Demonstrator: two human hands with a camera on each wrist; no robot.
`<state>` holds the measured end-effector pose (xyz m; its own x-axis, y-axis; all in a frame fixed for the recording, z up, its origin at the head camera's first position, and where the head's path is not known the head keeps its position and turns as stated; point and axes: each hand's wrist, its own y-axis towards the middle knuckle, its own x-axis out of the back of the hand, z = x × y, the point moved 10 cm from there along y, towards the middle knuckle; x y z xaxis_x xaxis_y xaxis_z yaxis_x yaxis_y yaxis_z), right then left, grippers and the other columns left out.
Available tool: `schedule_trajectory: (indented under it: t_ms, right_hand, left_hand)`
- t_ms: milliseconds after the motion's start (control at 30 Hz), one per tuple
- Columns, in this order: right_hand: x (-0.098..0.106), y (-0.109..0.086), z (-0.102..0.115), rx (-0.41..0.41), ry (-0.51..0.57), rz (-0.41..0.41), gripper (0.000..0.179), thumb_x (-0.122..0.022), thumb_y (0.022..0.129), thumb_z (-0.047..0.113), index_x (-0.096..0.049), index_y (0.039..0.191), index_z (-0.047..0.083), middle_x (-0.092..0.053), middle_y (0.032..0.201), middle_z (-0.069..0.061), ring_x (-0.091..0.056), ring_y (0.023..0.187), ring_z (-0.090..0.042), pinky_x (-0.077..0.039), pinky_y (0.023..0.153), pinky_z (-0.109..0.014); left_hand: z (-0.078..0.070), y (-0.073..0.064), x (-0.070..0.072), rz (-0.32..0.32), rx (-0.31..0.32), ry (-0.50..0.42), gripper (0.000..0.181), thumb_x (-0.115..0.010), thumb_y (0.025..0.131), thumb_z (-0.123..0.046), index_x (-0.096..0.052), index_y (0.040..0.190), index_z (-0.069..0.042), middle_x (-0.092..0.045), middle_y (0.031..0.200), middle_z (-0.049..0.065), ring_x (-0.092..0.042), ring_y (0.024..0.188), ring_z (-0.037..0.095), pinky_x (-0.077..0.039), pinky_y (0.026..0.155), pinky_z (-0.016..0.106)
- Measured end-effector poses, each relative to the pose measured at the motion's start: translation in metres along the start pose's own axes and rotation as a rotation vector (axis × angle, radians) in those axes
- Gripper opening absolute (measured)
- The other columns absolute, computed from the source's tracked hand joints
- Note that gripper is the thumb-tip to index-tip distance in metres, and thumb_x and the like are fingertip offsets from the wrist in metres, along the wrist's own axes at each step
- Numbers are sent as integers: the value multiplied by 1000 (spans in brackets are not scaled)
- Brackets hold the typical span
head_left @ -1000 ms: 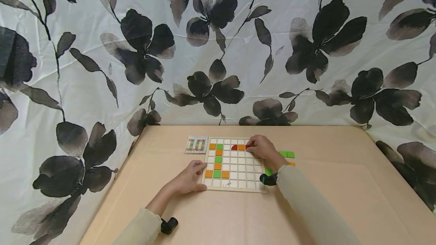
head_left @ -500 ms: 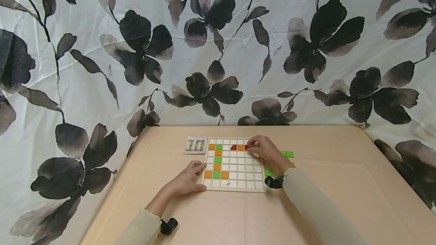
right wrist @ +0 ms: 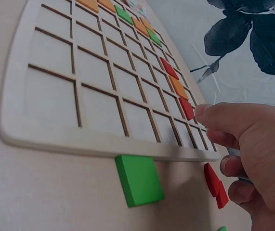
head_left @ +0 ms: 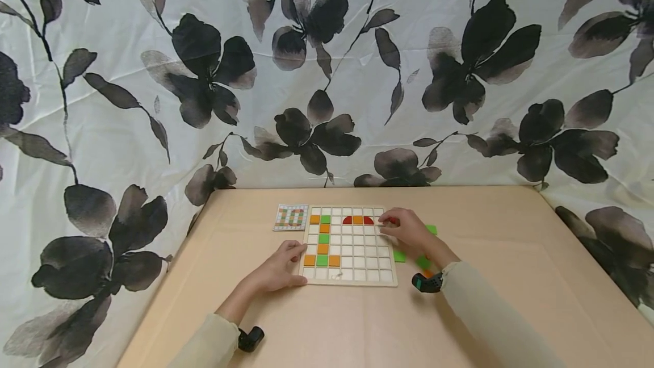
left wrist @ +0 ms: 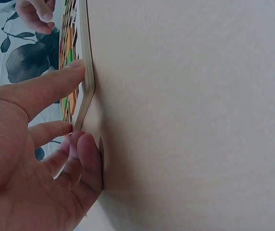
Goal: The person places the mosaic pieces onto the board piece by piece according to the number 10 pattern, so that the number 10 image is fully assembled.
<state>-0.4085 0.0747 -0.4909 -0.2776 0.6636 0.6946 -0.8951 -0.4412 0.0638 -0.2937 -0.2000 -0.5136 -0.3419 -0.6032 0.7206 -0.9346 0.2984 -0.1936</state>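
A pale wooden grid board [head_left: 351, 284] lies on the table, with orange, green and red tiles in some of its squares. My left hand [head_left: 278, 266] rests at its lower left corner, thumb and a finger touching the edge. In the left wrist view, the straight thumb [left wrist: 55, 89] lies against the board's rim. A rounded red piece [head_left: 368, 220] sits in the top row, right of an orange tile [head_left: 357, 220] and another red piece [head_left: 347, 220]. Just beyond the upper right edge is my right hand [right wrist: 267, 144], fingers loosely bent, near two red pieces [right wrist: 212, 179] on the table.
A small printed pattern card [head_left: 290, 217] lies off the board's upper left. Loose green and orange tiles lie to the right, partly behind the right hand, one green tile [right wrist: 139, 180] by the board's edge. A floral cloth [head_left: 317, 72] hangs behind the table.
My right hand has let go of the red piece, which now shows uncovered in the top row, and has moved right off the board's edge. The left hand keeps its place.
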Motion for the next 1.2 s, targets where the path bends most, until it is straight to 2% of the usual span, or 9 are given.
schedule_trajectory:
  t_ms: [100, 267, 400, 867, 1200]
  right_hand:
    - [2, -6, -3, -14, -17, 2, 22, -74, 86, 19, -72, 106, 12, -65, 106, -5, -53, 91, -22, -48, 81, -35]
    - [5, -19, -6, -8, -30, 16, 24, -75, 84, 19, -72, 106, 12, -62, 93, -3, -48, 76, -19, -42, 63, -25]
    - [5, -32, -9, -29, -48, 40, 25, -77, 83, 20, -72, 106, 14, -61, 90, 0, -46, 72, -17, -39, 57, -22]
    - [-3, -64, -9, -33, -79, 89, 24, -77, 82, 21, -72, 104, 14, -63, 95, 2, -48, 76, -16, -43, 61, -21]
    - [-9, -74, -5, 35, -152, 89, 25, -80, 78, 17, -72, 102, 15, -63, 96, 5, -47, 79, -13, -40, 66, -21]
  left_hand:
    - [-1, 0, 1, -4, 1, 0, 81, -80, 79, -23, -40, 147, -8, -34, 139, 5, -44, 113, 20, -36, 100, 45]
    - [-1, -1, 2, 2, -4, 0, 81, -80, 79, -23, -39, 147, -7, -34, 138, 5, -43, 113, 20, -36, 99, 44]
    - [-1, -2, 3, 5, -7, -5, 81, -80, 79, -22, -39, 147, -6, -34, 138, 5, -43, 113, 20, -36, 98, 43]
    - [1, -4, 2, 8, -25, -5, 80, -80, 79, -23, -40, 147, -6, -34, 137, 6, -43, 113, 20, -37, 98, 44]
    - [2, -5, 3, 13, -28, 3, 80, -80, 80, -23, -40, 147, -6, -35, 135, 5, -43, 111, 19, -36, 96, 42]
